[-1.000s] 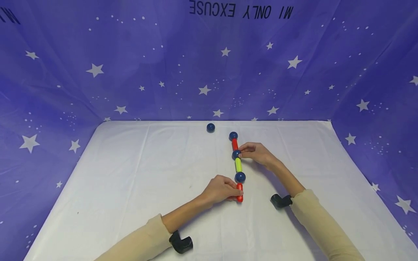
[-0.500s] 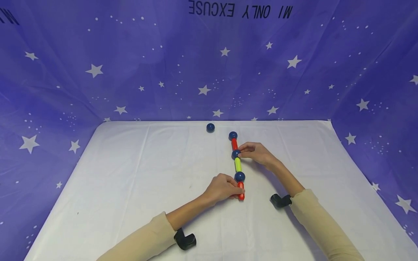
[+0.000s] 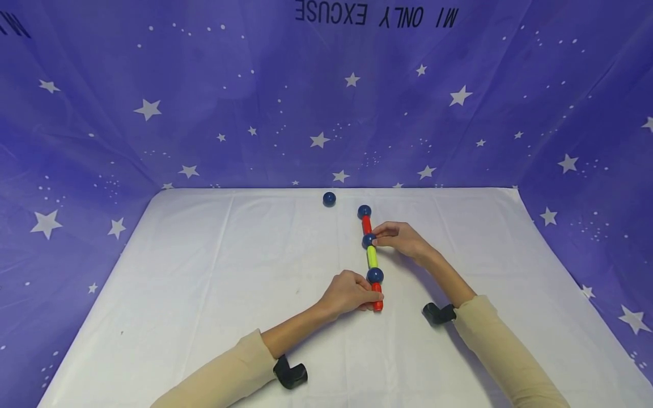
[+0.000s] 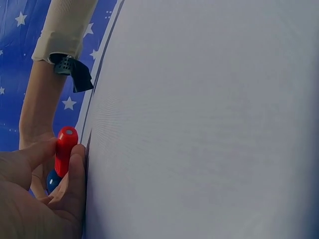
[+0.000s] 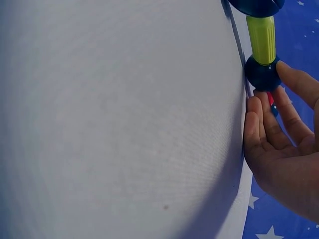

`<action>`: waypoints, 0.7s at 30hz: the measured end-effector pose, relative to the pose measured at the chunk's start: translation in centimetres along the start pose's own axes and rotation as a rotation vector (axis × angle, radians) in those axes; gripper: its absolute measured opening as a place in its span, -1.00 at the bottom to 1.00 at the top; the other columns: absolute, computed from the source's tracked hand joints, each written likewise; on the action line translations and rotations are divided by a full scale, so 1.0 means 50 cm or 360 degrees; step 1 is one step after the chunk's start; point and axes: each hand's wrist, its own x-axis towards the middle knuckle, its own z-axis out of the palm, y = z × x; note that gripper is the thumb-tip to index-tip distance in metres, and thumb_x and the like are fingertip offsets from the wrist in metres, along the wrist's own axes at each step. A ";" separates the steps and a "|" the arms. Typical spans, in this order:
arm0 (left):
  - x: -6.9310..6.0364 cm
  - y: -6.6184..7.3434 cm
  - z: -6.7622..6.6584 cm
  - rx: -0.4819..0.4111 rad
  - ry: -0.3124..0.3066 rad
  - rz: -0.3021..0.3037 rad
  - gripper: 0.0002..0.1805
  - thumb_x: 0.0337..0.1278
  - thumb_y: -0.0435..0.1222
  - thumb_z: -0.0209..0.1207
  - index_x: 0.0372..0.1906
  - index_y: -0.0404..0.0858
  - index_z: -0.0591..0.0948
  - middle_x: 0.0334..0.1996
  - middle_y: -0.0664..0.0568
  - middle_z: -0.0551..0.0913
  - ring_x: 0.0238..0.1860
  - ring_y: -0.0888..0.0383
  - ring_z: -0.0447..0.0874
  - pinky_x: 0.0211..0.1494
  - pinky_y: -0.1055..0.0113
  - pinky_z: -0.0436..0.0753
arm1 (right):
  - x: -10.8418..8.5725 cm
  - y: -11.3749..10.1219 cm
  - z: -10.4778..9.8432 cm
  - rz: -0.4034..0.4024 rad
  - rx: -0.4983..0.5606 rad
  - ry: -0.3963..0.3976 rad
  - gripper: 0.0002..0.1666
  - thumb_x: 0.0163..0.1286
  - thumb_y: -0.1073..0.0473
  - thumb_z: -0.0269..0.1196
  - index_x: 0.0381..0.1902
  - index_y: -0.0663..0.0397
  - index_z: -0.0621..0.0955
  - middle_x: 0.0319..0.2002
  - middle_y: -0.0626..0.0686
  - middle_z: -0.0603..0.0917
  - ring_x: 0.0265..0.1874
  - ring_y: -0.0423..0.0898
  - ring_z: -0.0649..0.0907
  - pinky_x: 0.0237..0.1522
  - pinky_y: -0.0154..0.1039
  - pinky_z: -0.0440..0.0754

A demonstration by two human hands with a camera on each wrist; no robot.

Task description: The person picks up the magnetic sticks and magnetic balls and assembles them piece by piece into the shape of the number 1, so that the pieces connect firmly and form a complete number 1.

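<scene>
A line of blue balls and coloured rods lies on the white table, running from the far side toward the near side. At its near end my left hand point(image 3: 346, 294) pinches a red rod point(image 4: 64, 154) between thumb and fingers. The rod's far end meets a blue ball point(image 3: 374, 275). Beyond that ball come a yellow-green rod point(image 5: 261, 40) and the middle blue ball point(image 5: 262, 73), which my right hand point(image 3: 402, 239) grips with thumb and fingertips. A second red rod point(image 3: 367, 225) joins the middle ball to the farthest ball of the line point(image 3: 364, 211).
A loose blue ball point(image 3: 329, 199) lies near the far edge of the white-covered table point(image 3: 229, 272), left of the line. A purple star-patterned curtain point(image 3: 285, 113) stands behind and at both sides. Black wrist mounts point(image 3: 291, 374) hang by both sleeves.
My left hand has moved slightly away from me with the red rod, closing the small gap to the near blue ball. The right hand has stayed on the middle ball.
</scene>
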 end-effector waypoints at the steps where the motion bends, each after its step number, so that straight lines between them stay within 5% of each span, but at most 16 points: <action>1: 0.000 0.000 0.000 -0.0002 0.0001 -0.0003 -0.78 -0.02 -0.26 0.49 -0.49 -0.28 0.68 -0.67 0.06 0.69 -0.59 0.16 0.71 -0.58 0.48 0.49 | 0.000 0.000 0.000 0.0004 0.0000 0.0004 -0.60 0.27 0.13 0.43 0.03 0.14 0.66 -0.13 0.08 0.72 0.02 0.07 0.56 0.10 0.01 0.36; 10: -0.001 0.002 0.006 -0.0099 -0.0010 -0.0013 -0.79 -0.01 -0.32 0.48 -0.49 -0.31 0.65 -0.68 0.03 0.68 -0.57 0.09 0.74 -0.51 0.41 0.63 | 0.002 0.001 0.000 -0.0018 -0.0009 -0.0007 -0.59 0.27 0.11 0.43 0.03 0.16 0.67 -0.15 0.07 0.72 -0.01 0.06 0.56 0.07 -0.01 0.36; 21: 0.002 0.000 0.011 -0.0061 0.0011 0.0019 -0.78 0.00 -0.31 0.48 -0.51 -0.30 0.65 -0.70 0.06 0.68 -0.62 0.14 0.72 -0.52 0.41 0.64 | 0.002 -0.006 0.000 -0.0008 -0.0015 -0.0002 -0.60 0.25 0.11 0.44 0.01 0.14 0.68 -0.17 0.07 0.72 -0.04 0.06 0.55 0.02 -0.05 0.35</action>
